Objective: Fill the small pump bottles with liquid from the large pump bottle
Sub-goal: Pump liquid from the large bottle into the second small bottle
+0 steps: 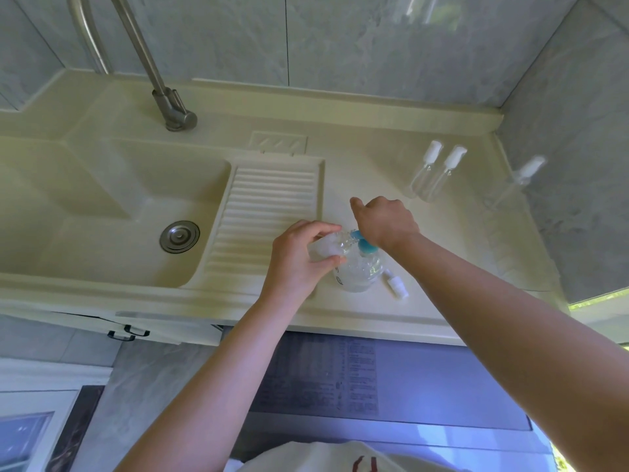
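Two hands were busy over the cream counter (391,311) beside the sink. Closest in, a small white pump cap (397,286) lay loose on the counter just beside the large pump bottle (357,272), which was clear with a blue pump head (363,243). The left hand (299,257) had its fingers curled round a small clear bottle (328,246), tipped sideways with its mouth right at the blue spout. The right hand (384,221) pressed down on the pump head, fingers loosely curled, gripping nothing as far as I could tell. Further back, three small capped pump bottles (439,173) stood by the wall, one apart from the pair.
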Demonstrator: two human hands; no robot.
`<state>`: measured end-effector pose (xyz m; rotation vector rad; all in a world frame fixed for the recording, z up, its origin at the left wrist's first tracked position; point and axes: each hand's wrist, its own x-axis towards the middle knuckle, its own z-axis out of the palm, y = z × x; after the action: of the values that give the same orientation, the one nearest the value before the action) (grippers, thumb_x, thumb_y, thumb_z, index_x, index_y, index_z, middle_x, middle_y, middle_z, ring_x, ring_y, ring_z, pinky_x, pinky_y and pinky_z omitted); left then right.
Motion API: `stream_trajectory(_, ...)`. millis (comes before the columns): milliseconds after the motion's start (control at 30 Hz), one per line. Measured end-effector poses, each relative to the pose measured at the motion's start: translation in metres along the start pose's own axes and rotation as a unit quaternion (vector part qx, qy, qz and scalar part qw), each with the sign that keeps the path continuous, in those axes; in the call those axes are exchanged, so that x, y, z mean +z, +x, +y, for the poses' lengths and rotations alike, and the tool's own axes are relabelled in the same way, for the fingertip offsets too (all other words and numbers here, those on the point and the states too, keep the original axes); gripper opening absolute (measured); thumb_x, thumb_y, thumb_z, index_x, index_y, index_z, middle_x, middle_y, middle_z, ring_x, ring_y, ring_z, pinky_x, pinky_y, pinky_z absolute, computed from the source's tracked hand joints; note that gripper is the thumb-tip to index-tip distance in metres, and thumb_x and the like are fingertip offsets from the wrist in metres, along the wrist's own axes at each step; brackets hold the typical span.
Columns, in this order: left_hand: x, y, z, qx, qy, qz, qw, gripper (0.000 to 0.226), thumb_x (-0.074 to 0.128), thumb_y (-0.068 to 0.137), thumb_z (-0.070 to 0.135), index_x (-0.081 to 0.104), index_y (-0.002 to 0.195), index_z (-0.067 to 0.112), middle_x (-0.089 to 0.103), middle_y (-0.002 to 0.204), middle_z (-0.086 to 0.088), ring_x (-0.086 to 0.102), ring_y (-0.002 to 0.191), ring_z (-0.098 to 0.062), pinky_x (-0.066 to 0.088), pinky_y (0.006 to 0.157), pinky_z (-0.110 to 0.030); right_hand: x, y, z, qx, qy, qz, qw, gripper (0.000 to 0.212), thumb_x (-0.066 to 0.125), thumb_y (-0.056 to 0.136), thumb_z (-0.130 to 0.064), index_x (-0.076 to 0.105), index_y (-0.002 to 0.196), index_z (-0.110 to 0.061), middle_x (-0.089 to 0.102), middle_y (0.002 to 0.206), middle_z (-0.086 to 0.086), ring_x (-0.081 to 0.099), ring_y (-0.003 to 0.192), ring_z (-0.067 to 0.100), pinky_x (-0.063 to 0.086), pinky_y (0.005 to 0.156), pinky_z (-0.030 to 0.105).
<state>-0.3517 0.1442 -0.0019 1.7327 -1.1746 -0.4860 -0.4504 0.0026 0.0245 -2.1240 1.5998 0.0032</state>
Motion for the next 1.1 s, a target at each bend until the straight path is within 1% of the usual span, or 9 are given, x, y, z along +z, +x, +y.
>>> stream_trajectory(67,0.0012,-0.0005,0.0001,-0.001,0.000,-0.001,1.000,0.045,0.088,0.066,0.011,0.073,0.107,0.022,0.068,0.103,0.012,0.061,0.097,0.001,0.038,0.087,-0.004,0.0020,0.0000,-0.0002,-0.001,-0.004,0.005,1.000,0.047,0.029,0.097,-0.044,0.051,0.070,-0.013,0.051,0.077,0.009,0.054,0.082,0.035,0.041,0.073,0.034)
stream_trajectory(133,0.0015,-0.0004,-0.0009,-0.002,0.000,-0.001,1.000,0.045,0.088,0.065,0.011,0.073,0.106,0.022,0.067,0.102,0.012,0.062,0.097,0.000,0.039,0.088,-0.004,0.0038,-0.0012,-0.0004,-0.001,-0.002,0.011,1.000,0.049,0.028,0.098,-0.045,0.052,0.071,-0.012,0.053,0.080,0.010,0.054,0.082,0.035,0.041,0.074,0.034)
stream_trajectory(300,0.0012,-0.0004,0.0004,0.002,0.000,0.001,1.000,0.045,0.088,0.065,0.012,0.073,0.106,0.022,0.068,0.103,0.013,0.061,0.097,0.001,0.038,0.087,-0.004,-0.0008,-0.0025,0.0013,0.003,0.025,-0.003,1.000,0.058,0.028,0.097,-0.060,0.049,0.068,-0.013,0.054,0.079,0.009,0.056,0.085,0.034,0.044,0.076,0.036)
stream_trajectory(367,0.0008,-0.0011,0.0017,0.004,-0.002,0.003,1.000,0.045,0.088,0.065,0.011,0.073,0.106,0.022,0.068,0.103,0.013,0.061,0.097,0.002,0.038,0.087,-0.003,-0.0016,-0.0020,0.0017,0.002,0.028,-0.012,1.000,0.059,0.029,0.096,-0.061,0.049,0.069,-0.014,0.055,0.080,0.008,0.058,0.085,0.034,0.044,0.075,0.036)
stream_trajectory(533,0.0011,-0.0012,0.0002,0.002,0.005,-0.004,1.000,0.045,0.088,0.067,0.013,0.072,0.108,0.023,0.067,0.104,0.012,0.061,0.098,0.001,0.038,0.088,-0.004,0.0003,-0.0009,0.0002,0.006,0.014,-0.012,1.000,0.050,0.034,0.095,-0.051,0.055,0.072,-0.011,0.056,0.081,0.009,0.057,0.080,0.033,0.042,0.071,0.034)
stream_trajectory(600,0.0012,-0.0009,-0.0005,0.001,0.005,-0.007,1.000,0.045,0.087,0.067,0.013,0.072,0.108,0.023,0.067,0.104,0.012,0.061,0.098,0.001,0.037,0.088,-0.003,0.0011,-0.0006,-0.0006,0.010,0.013,-0.011,1.000,0.048,0.036,0.095,-0.048,0.055,0.071,-0.012,0.054,0.079,0.008,0.055,0.078,0.032,0.041,0.070,0.033)
stream_trajectory(867,0.0008,0.0011,-0.0018,0.007,0.009,-0.003,1.000,0.045,0.088,0.066,0.013,0.072,0.106,0.022,0.068,0.103,0.012,0.060,0.098,0.002,0.037,0.086,-0.002,-0.0009,0.0008,0.0008,0.010,0.027,-0.019,0.999,0.060,0.032,0.094,-0.066,0.049,0.069,-0.015,0.054,0.080,0.007,0.058,0.088,0.035,0.044,0.077,0.036)
stream_trajectory(967,0.0008,0.0010,-0.0014,0.009,0.008,-0.004,1.000,0.045,0.088,0.066,0.013,0.072,0.107,0.022,0.068,0.103,0.012,0.061,0.098,0.001,0.038,0.087,-0.003,-0.0009,0.0009,0.0002,0.007,0.025,-0.021,0.999,0.059,0.033,0.094,-0.065,0.048,0.067,-0.014,0.058,0.082,0.008,0.059,0.087,0.034,0.046,0.077,0.037)
stream_trajectory(1100,0.0016,0.0022,-0.0022,0.009,0.013,-0.004,1.000,0.045,0.088,0.065,0.012,0.072,0.106,0.022,0.067,0.101,0.011,0.061,0.096,0.001,0.037,0.086,-0.004,0.0017,0.0025,0.0014,0.009,0.034,-0.013,0.999,0.055,0.035,0.095,-0.057,0.049,0.066,-0.013,0.060,0.085,0.011,0.059,0.084,0.035,0.046,0.077,0.037)
